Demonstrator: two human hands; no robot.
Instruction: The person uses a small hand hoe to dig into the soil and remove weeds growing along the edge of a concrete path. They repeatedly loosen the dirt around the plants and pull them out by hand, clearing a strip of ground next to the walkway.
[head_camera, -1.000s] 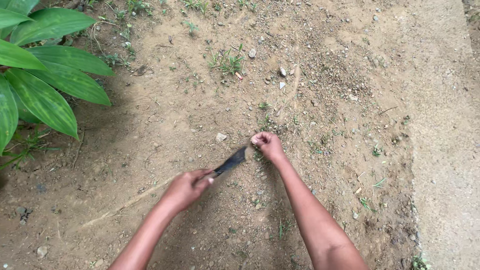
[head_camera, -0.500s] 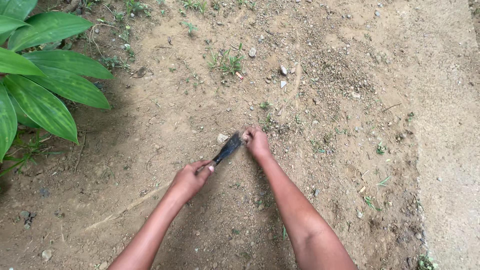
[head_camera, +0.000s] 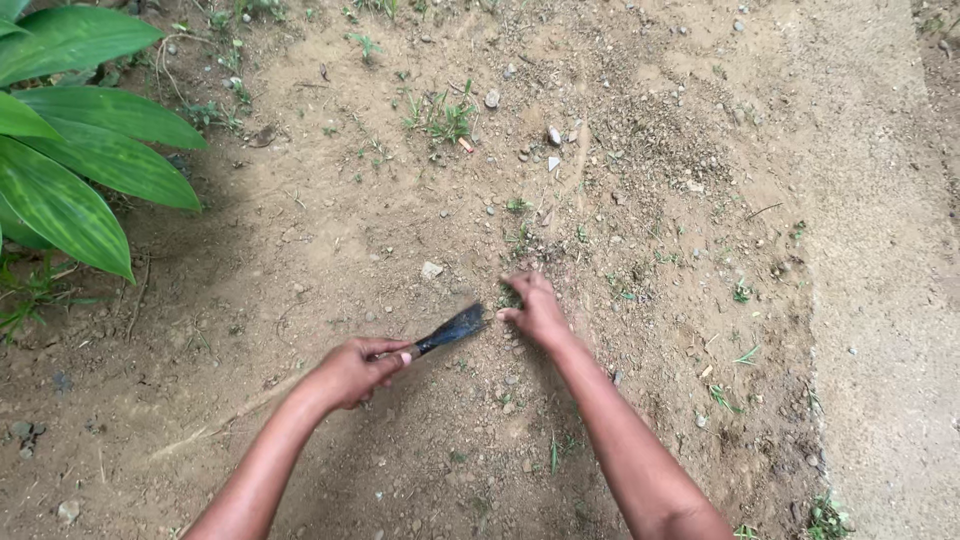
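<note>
My left hand (head_camera: 352, 371) grips the handle of a small dark-bladed knife (head_camera: 452, 329), whose blade points right and slightly up over bare brown soil. My right hand (head_camera: 535, 308) rests on the ground just right of the blade tip, fingers curled down at a tiny green weed (head_camera: 511, 297). I cannot tell whether those fingers pinch the weed. The blade tip and my right fingers nearly touch. Both forearms reach in from the bottom edge.
A plant with broad green leaves (head_camera: 70, 150) fills the upper left. Small weeds (head_camera: 445, 118) and pebbles (head_camera: 553, 136) dot the soil beyond my hands. A smoother, paler strip of ground (head_camera: 885, 300) runs down the right side.
Both hands have stayed together at the same patch of soil, with the knife still in my left hand. The camera view has shifted slightly, and the blade now lies a little flatter.
</note>
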